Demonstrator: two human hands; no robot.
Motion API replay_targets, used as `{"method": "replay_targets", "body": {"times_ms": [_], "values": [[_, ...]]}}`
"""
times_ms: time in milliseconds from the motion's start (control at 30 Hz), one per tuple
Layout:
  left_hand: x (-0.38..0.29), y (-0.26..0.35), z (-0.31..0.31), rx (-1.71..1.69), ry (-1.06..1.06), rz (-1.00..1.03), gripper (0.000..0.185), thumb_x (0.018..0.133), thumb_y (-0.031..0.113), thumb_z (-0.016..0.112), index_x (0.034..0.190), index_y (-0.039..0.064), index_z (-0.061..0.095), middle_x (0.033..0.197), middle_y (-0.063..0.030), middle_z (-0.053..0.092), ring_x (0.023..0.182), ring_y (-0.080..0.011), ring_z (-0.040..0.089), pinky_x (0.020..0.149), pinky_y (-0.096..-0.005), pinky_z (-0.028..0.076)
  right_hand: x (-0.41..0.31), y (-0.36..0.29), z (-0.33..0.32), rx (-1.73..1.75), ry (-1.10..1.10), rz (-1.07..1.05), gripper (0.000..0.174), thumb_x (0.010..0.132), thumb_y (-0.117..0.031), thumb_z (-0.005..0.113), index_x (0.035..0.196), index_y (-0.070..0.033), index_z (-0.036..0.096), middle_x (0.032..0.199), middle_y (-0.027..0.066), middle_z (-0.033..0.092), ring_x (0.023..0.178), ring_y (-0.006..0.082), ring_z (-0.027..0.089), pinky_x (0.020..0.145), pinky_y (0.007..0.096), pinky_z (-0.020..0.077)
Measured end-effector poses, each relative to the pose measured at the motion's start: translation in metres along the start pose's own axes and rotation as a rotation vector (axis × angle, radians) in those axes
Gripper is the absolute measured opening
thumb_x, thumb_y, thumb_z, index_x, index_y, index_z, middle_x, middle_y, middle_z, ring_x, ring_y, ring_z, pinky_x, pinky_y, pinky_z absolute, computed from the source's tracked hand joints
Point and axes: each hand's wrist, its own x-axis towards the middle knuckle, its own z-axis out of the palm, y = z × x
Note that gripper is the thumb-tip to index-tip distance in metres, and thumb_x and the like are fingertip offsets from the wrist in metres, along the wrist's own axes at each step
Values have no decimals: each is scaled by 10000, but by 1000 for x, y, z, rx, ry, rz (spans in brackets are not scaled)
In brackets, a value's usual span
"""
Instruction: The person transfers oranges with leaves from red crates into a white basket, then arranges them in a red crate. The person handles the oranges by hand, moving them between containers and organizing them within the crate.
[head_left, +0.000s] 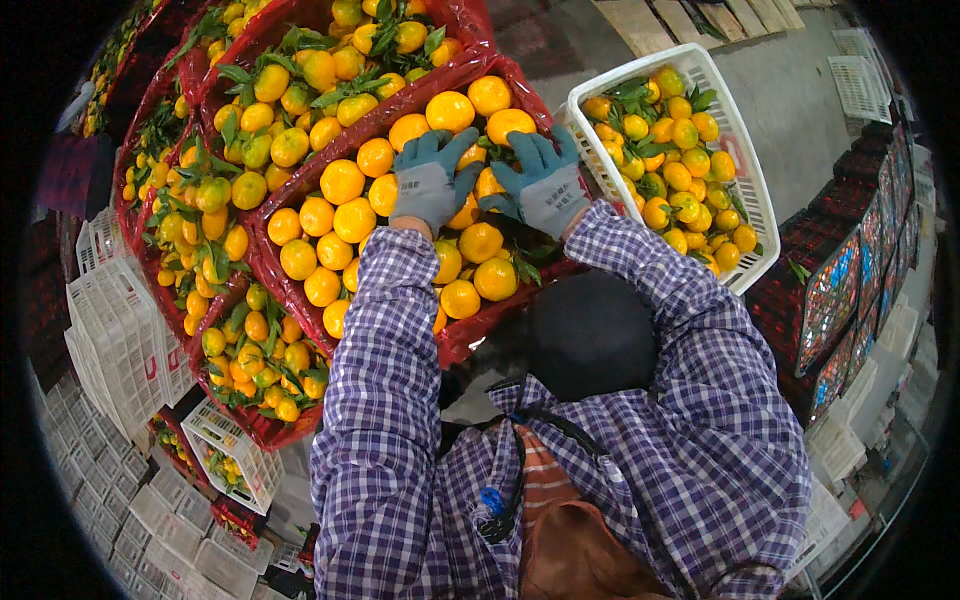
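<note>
A crate lined with red plastic film (341, 146) lies before me, with large orange mandarins (354, 219) laid in it. My left hand (429, 184), in a grey and teal glove that bears writing, rests palm down on the fruit. Its fingers point away from me and its thumb is spread. To the right, my right hand (541, 184) wears a matching glove and lies over mandarins near the crate's right side, fingers spread. Neither hand visibly lifts a fruit; the palms are hidden. Dark gaps and green leaves (527, 268) show between the mandarins below my right hand.
A white plastic crate (759, 255) on the right holds smaller, greenish-orange mandarins (684, 176). More red-lined crates hold leafy mandarins (289, 146) at left and behind. White crates (112, 337) are stacked at far left, dark crates (832, 277) at far right. Wooden slats (675, 22) lie beyond.
</note>
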Motion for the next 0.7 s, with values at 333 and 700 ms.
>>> {"method": "replay_targets", "body": {"times_ms": [333,700], "values": [[-22,16,-19,-92,134,50,550,880,363,773,1369,140,656,1344,-186,637,1230,-416,583,1081,-520,446,-9,2,23,11,-70,42,427,833,-515,728,1110,-190,740,1366,138,506,1297,375,480,1099,703,287],[-58,32,11,54,62,160,434,906,255,735,1283,43,693,1266,-166,693,1239,-407,593,1085,-511,456,-8,1,14,124,-139,34,541,788,-546,724,1086,-95,748,1305,181,596,1277,370,547,1113,738,321]]}}
